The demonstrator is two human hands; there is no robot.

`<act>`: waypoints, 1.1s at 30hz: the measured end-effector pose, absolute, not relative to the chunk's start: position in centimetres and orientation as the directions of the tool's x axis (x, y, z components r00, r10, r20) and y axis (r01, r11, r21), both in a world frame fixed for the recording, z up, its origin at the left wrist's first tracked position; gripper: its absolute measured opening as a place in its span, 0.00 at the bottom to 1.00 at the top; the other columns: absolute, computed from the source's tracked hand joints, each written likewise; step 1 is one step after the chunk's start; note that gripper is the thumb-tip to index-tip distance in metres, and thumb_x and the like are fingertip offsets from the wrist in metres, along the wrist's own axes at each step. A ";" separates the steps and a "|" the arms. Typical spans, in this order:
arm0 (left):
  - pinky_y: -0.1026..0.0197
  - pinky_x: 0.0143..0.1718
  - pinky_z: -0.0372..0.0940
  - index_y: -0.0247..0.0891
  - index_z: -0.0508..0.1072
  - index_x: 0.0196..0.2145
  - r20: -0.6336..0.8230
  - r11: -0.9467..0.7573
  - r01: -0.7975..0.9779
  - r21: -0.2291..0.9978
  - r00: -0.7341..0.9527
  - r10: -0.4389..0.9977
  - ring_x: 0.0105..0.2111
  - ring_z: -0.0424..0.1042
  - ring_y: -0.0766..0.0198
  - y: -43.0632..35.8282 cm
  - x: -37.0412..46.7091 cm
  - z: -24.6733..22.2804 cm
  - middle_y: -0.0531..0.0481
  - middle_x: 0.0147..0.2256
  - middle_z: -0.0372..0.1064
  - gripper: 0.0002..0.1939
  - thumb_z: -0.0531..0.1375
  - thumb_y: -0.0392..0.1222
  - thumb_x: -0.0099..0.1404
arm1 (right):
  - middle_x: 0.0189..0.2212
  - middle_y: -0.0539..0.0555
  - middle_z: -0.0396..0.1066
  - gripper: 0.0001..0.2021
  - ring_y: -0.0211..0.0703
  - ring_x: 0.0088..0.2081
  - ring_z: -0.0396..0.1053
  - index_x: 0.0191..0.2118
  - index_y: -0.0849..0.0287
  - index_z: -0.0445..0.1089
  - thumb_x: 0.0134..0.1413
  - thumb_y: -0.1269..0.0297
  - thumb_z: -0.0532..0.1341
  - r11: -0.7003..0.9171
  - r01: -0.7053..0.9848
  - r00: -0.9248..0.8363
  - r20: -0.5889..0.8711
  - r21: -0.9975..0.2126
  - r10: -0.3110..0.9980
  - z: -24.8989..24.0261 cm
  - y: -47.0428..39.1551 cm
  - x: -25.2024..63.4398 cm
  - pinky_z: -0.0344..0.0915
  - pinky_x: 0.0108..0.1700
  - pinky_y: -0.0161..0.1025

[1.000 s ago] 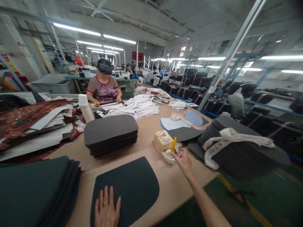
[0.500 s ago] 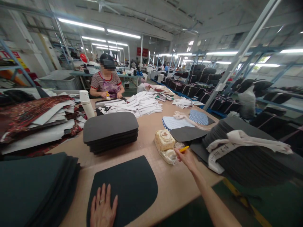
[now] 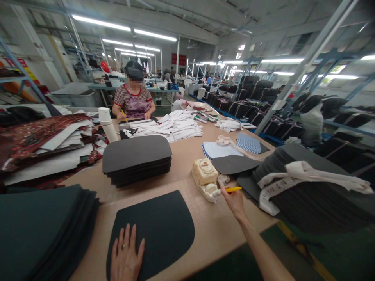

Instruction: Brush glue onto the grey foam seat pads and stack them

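Observation:
A dark green rounded panel [image 3: 164, 230] lies flat on the brown table [image 3: 202, 238]. On its lower left part rests my left hand [image 3: 127, 253], fingers spread, with a ring on one finger. My right hand [image 3: 233, 199] is closed around a yellow-handled tool [image 3: 233, 189], whose working end is at the open cup of a crusted cream-coloured container [image 3: 205, 171]. A crumpled cloth [image 3: 223, 179] lies beside that container, just behind my right hand.
Stacks of dark green panels [image 3: 38, 226], grey panels [image 3: 137, 156] and more grey panels tied with cloth [image 3: 316, 203] surround the work spot. White strips [image 3: 178, 127] and a white bottle [image 3: 108, 127] lie farther back. Across the table sits a person [image 3: 133, 95].
My right hand has shifted slightly right, and the yellow tool's handle now points more level to the right. The person opposite has moved a hand. My left hand stays on the panel.

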State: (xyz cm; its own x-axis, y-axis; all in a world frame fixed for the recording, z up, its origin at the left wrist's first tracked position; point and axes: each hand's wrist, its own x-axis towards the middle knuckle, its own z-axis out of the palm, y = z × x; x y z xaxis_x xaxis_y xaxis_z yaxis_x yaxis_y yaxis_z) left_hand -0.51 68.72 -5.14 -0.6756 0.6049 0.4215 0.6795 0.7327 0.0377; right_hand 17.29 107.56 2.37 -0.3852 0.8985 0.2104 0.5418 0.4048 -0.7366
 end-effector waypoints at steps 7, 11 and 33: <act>0.42 0.57 0.48 0.30 0.62 0.56 0.365 0.741 0.663 0.107 -0.719 0.591 0.62 0.43 0.50 68.8 -0.4 -5.0 0.38 0.58 0.56 0.28 0.41 0.46 0.63 | 0.21 0.55 0.71 0.18 0.50 0.30 0.70 0.25 0.59 0.69 0.45 0.49 0.52 0.359 0.531 -0.348 0.189 -0.768 0.918 2.7 107.7 18.3 0.60 0.31 0.38; 0.44 0.58 0.48 0.25 0.62 0.55 0.396 0.753 0.654 0.075 -0.712 0.580 0.62 0.43 0.49 68.9 -0.4 -5.0 0.34 0.59 0.53 0.30 0.41 0.47 0.63 | 0.18 0.53 0.68 0.18 0.49 0.27 0.69 0.25 0.59 0.70 0.44 0.49 0.53 0.325 0.519 -0.345 0.154 -0.791 0.926 3.0 107.8 18.7 0.59 0.29 0.38; 0.43 0.57 0.48 0.24 0.64 0.54 0.410 0.750 0.659 0.061 -0.702 0.583 0.62 0.45 0.47 69.1 -0.4 -4.8 0.32 0.58 0.54 0.29 0.39 0.46 0.64 | 0.32 0.53 0.67 0.18 0.45 0.35 0.65 0.43 0.50 0.72 0.48 0.73 0.54 0.872 0.272 -0.921 0.152 -0.406 0.358 4.4 105.8 22.3 0.59 0.38 0.40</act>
State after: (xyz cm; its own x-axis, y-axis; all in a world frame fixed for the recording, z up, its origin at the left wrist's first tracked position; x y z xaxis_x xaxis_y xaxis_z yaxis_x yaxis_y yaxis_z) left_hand -0.37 69.06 -4.82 -0.7016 0.5831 0.4096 0.6589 0.7497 0.0613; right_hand 22.25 105.83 4.43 -0.9215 0.3576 0.1517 0.2716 0.8724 -0.4065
